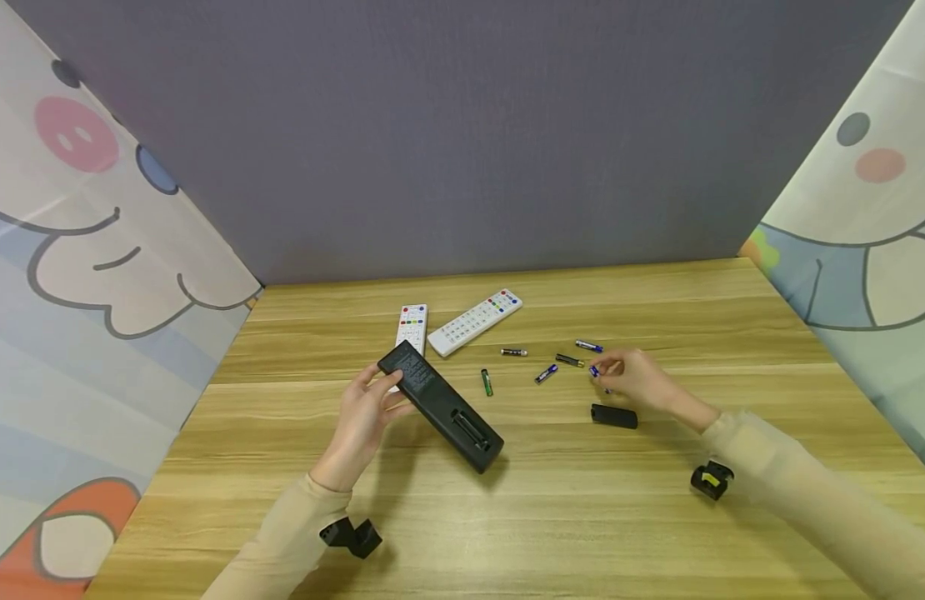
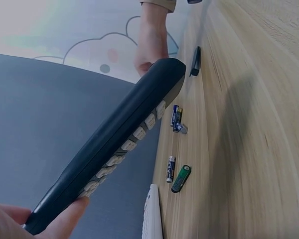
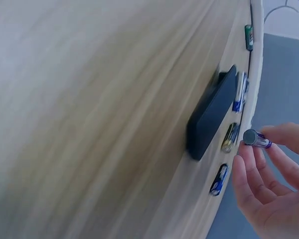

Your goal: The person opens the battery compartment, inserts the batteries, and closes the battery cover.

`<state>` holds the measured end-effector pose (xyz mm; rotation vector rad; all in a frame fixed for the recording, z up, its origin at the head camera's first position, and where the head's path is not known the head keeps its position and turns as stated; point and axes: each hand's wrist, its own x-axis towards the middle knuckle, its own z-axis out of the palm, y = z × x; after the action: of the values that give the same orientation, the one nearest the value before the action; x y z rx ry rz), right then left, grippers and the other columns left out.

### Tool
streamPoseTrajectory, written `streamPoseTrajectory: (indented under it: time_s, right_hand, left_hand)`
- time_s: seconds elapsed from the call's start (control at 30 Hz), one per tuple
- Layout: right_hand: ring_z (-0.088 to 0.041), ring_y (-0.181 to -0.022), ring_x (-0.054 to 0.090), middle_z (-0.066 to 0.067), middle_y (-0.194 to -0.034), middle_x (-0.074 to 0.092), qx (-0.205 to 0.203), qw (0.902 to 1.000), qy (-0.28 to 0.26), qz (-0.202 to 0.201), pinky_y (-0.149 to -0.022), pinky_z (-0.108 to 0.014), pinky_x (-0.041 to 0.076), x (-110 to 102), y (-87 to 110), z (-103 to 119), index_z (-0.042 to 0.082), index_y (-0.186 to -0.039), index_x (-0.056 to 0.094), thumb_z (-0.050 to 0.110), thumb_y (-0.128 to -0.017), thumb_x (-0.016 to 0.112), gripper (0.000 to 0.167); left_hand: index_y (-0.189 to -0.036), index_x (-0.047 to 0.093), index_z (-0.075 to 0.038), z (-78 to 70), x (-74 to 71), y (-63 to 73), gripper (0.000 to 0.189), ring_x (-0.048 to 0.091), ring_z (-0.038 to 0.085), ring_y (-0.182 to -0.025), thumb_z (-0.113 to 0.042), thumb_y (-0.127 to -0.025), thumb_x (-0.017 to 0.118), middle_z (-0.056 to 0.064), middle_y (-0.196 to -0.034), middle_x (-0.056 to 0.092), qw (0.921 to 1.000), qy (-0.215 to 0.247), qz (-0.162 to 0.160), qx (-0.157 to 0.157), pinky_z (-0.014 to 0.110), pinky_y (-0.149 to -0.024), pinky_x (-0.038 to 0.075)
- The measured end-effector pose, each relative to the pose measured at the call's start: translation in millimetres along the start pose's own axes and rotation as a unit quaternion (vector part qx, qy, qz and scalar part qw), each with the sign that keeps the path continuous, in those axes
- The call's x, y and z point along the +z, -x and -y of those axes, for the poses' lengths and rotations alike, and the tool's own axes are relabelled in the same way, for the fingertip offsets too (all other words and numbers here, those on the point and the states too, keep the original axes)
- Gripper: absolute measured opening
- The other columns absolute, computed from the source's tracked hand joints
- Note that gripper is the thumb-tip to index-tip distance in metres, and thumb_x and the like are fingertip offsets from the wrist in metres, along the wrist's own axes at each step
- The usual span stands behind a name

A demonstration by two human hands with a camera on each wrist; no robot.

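One black remote control [image 1: 432, 396], its back turned up and its battery slot [image 1: 470, 429] uncovered, is gripped at one end by the left hand [image 1: 360, 421] above a wood-grain counter [image 1: 545, 517], seen from the head. The right hand [image 1: 641, 382] pinches a blue battery [image 1: 595, 372]. A black cover [image 1: 614, 416] lies just nearer the person than that hand. A green battery [image 1: 487, 382], a black-and-silver battery [image 1: 513, 352], a second blue battery [image 1: 547, 373], a black-and-gold battery [image 1: 570, 360] and a third blue battery [image 1: 588, 345] lie scattered on the wood, near two white remotes [image 1: 475, 322].

From the left wrist, thumb and fingers hold the black remote control at its lower end; it tilts off the counter, pale buttons [image 2: 139, 133] along its lower side, the right hand beyond its raised end.

From the right wrist, the thumb and curled fingers hold the battery with one flat end toward the camera, while the cover rests on the counter near other batteries.
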<state>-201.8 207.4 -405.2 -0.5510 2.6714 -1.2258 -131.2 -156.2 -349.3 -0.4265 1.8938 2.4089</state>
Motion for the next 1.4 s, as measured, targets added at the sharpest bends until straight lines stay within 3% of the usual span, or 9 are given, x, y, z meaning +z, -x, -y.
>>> streamPoseTrajectory:
  time_s: [0.33,0.63,0.9,1.4]
  right_hand:
    - [-0.012,-0.059,0.053,-0.009,-0.082,0.06,-0.029,0.9995,-0.005,-0.012,-0.041,-0.021,0.042,11,-0.4,17,-0.002,-0.102,0.062,0.0,-0.078,0.06,0.023]
    - [-0.016,-0.069,0.059,-0.012,-0.088,0.059,-0.063,0.9969,-0.048,-0.002,-0.053,-0.023,0.053,20,4.9,37,-0.003,-0.104,0.061,-0.003,-0.079,0.058,0.025]
    - [-0.013,-0.071,0.059,-0.009,-0.094,0.06,-0.061,0.9972,-0.044,0.001,-0.051,-0.023,0.05,28,7.7,55,0.002,-0.106,0.062,0.004,-0.081,0.061,0.025]
    - [-0.012,-0.077,0.06,-0.008,-0.099,0.063,-0.081,0.9911,-0.103,0.024,-0.064,-0.023,0.053,42,7.8,87,0.007,-0.104,0.063,0.009,-0.08,0.063,0.024]
  left_hand:
    - [-0.135,0.022,0.002,-1.7,2.6,0.3,0.052,0.064,0.016,-0.073,-0.004,-0.089,0.045,0.01,-0.1,0.058,1.0,0.001,-0.002,-0.009,0.031,-0.072,0.055]
    - [-0.13,0.029,0.002,-1.6,10.0,-0.6,0.045,0.063,0.014,-0.068,-0.003,-0.089,0.045,0.006,-0.093,0.058,1.0,0.005,0.002,0.001,0.029,-0.068,0.056]
    - [-0.124,0.034,0.003,1.0,15.3,-3.2,0.039,0.064,0.017,-0.068,-0.001,-0.088,0.046,0.006,-0.087,0.06,0.9997,0.024,0.006,0.002,0.031,-0.067,0.056]
    - [-0.124,0.038,0.002,2.3,22.8,-4.2,0.038,0.062,0.017,-0.067,-0.001,-0.087,0.047,0.005,-0.087,0.06,0.9997,0.023,0.009,0.003,0.028,-0.062,0.056]
